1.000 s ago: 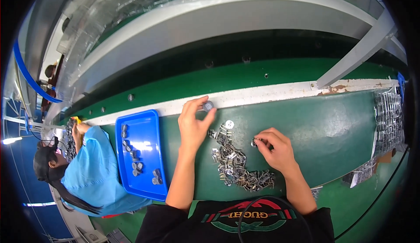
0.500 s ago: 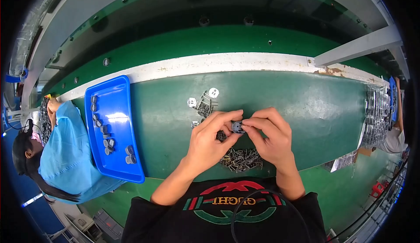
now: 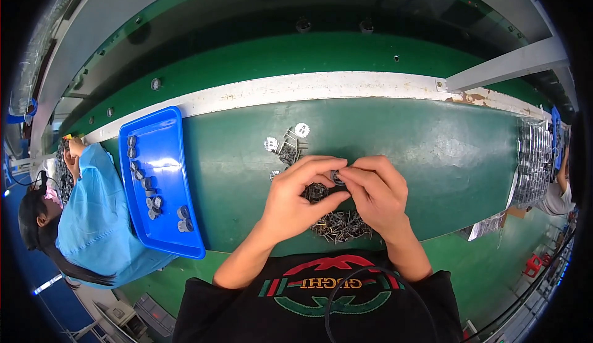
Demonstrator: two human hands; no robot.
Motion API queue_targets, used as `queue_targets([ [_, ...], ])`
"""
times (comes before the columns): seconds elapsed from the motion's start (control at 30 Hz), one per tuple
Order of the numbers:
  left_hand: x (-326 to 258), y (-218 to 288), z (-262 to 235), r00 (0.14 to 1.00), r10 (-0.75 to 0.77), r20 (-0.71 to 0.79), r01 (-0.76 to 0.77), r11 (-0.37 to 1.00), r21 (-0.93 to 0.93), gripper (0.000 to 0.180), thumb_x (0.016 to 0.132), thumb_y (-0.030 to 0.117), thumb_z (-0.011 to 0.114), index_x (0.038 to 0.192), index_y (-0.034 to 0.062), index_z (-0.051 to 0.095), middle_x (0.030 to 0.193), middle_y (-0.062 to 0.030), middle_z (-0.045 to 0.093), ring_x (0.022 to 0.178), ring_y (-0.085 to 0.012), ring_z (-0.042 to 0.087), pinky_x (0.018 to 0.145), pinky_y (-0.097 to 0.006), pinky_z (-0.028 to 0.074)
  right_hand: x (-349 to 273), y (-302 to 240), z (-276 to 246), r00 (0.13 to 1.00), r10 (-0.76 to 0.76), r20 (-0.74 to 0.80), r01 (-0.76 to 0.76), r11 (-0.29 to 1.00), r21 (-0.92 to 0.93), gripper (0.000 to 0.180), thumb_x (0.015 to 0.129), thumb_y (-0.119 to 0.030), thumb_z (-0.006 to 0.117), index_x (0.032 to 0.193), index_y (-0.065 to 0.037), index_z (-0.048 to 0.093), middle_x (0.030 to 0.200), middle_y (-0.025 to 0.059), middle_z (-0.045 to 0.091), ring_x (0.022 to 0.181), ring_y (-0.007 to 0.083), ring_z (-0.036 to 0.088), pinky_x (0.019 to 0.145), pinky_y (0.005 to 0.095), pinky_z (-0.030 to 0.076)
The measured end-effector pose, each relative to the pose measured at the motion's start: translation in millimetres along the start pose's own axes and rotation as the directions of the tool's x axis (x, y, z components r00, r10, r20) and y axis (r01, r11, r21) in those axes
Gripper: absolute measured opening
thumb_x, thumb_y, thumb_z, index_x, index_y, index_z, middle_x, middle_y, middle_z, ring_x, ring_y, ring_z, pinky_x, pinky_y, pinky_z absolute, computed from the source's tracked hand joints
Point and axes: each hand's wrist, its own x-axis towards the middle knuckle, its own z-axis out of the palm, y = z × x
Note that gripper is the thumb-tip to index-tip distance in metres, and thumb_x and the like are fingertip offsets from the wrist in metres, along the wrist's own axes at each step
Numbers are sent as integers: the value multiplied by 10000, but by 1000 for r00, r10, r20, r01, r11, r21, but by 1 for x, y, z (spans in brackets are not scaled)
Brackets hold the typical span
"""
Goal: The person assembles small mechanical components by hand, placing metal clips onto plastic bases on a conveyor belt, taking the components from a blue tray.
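Both of my hands meet over the green table, fingertips closed around a small dark grey round part [image 3: 337, 178]. My left hand [image 3: 299, 191] steadies it from the left, and my right hand [image 3: 377, 191] pinches it from the right. The fingers cover much of the part. Below my hands lies a heap of small metal pieces with pins [image 3: 341, 226]. A few dark round parts [image 3: 315, 191] show behind the left thumb. Beyond my left hand sit white round discs [image 3: 302, 130] beside a small pile of pinned metal parts [image 3: 289, 152].
A blue tray [image 3: 179, 182] with several grey round parts [image 3: 146, 183] stands to the left. Next to it a person in a blue top [image 3: 92, 213] works. A white rail [image 3: 309, 88] borders the table's far side. Stacked clear-wrapped trays [image 3: 534, 160] stand at the right end.
The grey part has turned between my fingers and is now more covered. My left index finger and thumb have shifted, and my right hand has moved slightly left.
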Motion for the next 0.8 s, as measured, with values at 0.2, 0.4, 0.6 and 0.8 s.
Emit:
queue_targets([
  [0.2,17,-12,-14,963,-263,-60,249,952,-177,336,788,-98,720,1108,4,698,1015,-69,701,835,-97,667,749,-241,555,7,5,-9,983,41,181,-65,989,130,283,780,45,711,1056,-17,704,935,87,625,728,239,635,605,331,518],
  [0.4,100,-31,-64,932,-99,-349,197,946,257,241,825,-50,697,1066,-35,691,989,-132,743,850,-145,695,784,-266,548,-4,23,0,917,84,389,-116,991,59,123,811,-89,736,925,-62,699,885,44,612,799,268,557,757,383,443],
  [0.6,164,-61,-106,873,63,-483,76,962,263,245,829,20,730,1067,-31,698,990,-141,751,867,-177,719,807,-286,553,-8,20,7,929,52,367,-81,995,65,84,796,-101,742,852,-88,681,838,27,597,791,236,550,764,356,396],
  [0.8,186,-70,-131,886,101,-453,148,863,483,272,827,130,757,1052,-19,715,999,-142,746,886,-210,723,816,-319,552,-9,16,3,941,33,336,-44,999,25,82,783,-96,744,817,-96,669,815,13,592,789,218,552,763,360,386],
])
